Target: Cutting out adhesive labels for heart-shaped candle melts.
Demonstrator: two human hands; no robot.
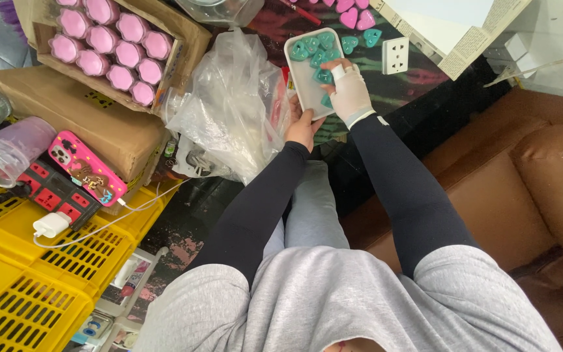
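Observation:
My left hand [302, 125] grips the near edge of a small white rectangular tray [302, 81] and holds it up over the dark table. Several teal heart-shaped pieces [313, 47] lie in the tray. My right hand [348, 91], in a white glove, rests on the tray's right side with its fingers on the teal hearts. More teal hearts [360, 39] and pink hearts [355, 14] lie on the table just beyond the tray.
A crumpled clear plastic bag [232, 104] sits left of the tray. A cardboard box of round pink lids [113, 45] is at far left, with a pink phone [86, 167], power strip [53, 190] and yellow crates [40, 280] below. A brown leather seat [522, 195] lies right.

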